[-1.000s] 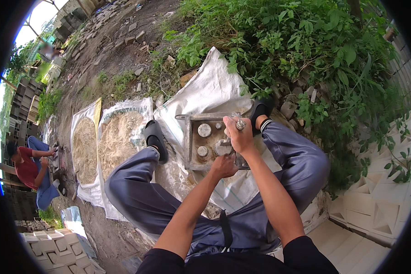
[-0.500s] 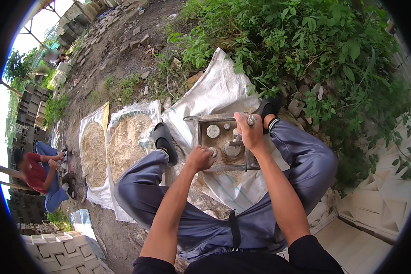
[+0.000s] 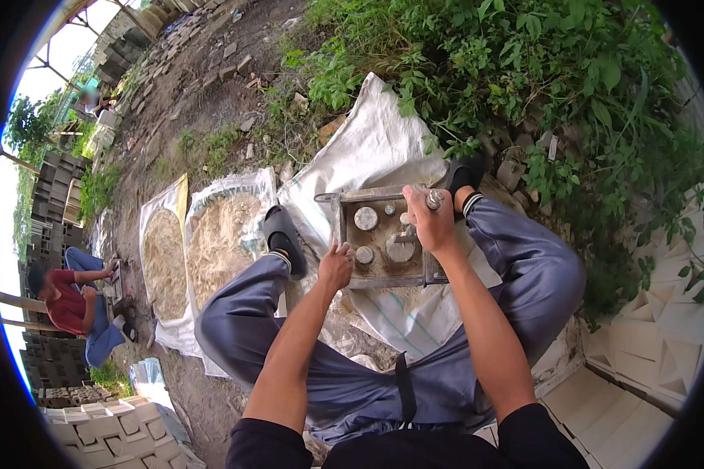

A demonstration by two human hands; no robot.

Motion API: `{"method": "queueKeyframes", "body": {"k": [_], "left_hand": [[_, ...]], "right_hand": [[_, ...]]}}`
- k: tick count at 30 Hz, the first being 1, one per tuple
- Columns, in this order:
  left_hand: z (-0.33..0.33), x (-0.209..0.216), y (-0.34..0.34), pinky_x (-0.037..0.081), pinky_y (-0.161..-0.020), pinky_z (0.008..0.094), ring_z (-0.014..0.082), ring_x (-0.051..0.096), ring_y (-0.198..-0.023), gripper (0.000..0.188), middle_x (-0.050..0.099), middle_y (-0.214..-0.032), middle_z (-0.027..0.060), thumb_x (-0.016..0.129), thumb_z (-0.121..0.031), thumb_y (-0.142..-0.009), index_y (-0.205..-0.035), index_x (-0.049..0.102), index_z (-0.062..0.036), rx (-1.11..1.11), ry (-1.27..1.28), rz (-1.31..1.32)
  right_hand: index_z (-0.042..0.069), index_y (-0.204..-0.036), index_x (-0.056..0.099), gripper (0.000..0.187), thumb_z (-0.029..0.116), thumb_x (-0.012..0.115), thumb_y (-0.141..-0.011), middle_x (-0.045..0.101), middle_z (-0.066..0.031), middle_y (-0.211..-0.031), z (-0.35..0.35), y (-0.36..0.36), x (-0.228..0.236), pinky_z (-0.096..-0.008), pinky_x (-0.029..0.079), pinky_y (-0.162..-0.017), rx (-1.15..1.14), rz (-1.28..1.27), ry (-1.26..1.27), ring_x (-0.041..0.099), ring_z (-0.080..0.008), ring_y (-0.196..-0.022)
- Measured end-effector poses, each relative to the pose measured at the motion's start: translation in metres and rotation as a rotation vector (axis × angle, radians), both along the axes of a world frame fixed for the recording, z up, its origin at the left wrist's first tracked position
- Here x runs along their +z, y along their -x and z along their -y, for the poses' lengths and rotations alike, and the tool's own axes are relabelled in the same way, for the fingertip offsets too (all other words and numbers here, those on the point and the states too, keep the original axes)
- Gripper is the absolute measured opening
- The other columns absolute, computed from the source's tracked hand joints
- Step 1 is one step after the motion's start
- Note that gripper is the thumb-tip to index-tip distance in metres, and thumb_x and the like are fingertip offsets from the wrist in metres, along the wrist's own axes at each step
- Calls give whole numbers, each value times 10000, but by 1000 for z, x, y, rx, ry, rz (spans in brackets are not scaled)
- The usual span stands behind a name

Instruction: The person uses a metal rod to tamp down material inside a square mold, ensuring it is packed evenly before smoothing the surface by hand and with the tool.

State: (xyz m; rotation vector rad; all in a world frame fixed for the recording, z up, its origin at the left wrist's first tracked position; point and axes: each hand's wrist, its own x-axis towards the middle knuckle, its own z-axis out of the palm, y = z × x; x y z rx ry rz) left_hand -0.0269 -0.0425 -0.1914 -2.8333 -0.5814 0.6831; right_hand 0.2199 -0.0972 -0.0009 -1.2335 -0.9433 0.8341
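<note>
A grey rectangular mould box (image 3: 383,282) lies on a white sack between my feet. Round pale plugs (image 3: 365,218) of several sizes stand inside it, with sandy powder around them. My left hand (image 3: 335,266) is at the box's left side, its fingers curled closed over the rim beside the lower-left plug (image 3: 364,255). Over the box's right side, my right hand (image 3: 433,227) is closed around a tool handle (image 3: 435,199), whose rounded end sticks out at the top of the fist. From beneath that hand a dark bar (image 3: 403,238) reaches across the large plug (image 3: 400,249); whether it belongs to the tool is hidden.
Two open sacks of pale powder (image 3: 225,234) lie to the left. The white sack (image 3: 368,148) spreads beyond the box. Leafy plants (image 3: 524,86) crowd the far right, and pale patterned blocks (image 3: 641,336) stand at the right. Another person (image 3: 74,301) sits at far left.
My left hand has drawn back left from the lower-left plug to the box's rim, leaving that plug uncovered. My right hand keeps its grip and has moved slightly.
</note>
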Motion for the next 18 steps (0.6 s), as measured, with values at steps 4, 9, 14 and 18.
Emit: {"method": "queueKeyframes", "body": {"k": [4, 9, 14, 18], "left_hand": [[19, 6, 1, 210, -1114, 533, 209, 455, -1235, 264, 681, -1045, 9, 512, -241, -837, -917, 728, -111, 197, 236, -3], [51, 12, -19, 115, -1092, 662, 340, 675, -882, 358, 682, -981, 167, 478, -312, -832, -851, 707, -38, 519, 370, 193], [83, 3, -52, 136, -1086, 655, 375, 658, -905, 386, 674, -951, 206, 504, -324, -805, -836, 686, 15, 749, 252, 330], [91, -10, -52, 217, -1053, 634, 386, 630, -910, 373, 665, -933, 200, 525, -307, -783, -849, 684, 24, 773, 230, 428]], "right_hand": [[61, -537, 400, 446, 187, 527, -946, 375, 29, -494, 0, 0, -9, -277, 286, -456, 8, 2, -19, 304, -68, -464], [67, -541, 427, 438, 199, 539, -943, 398, 33, -496, 2, 6, -5, -274, 282, -450, 19, 40, -21, 331, -62, -466], [58, -541, 427, 446, 219, 551, -937, 399, 38, -493, 3, 11, 2, -280, 269, -449, 39, 113, -48, 344, -50, -475], [57, -539, 418, 450, 219, 553, -936, 395, 41, -489, 0, 14, 3, -283, 264, -446, 56, 67, -74, 344, -47, -471]]}}
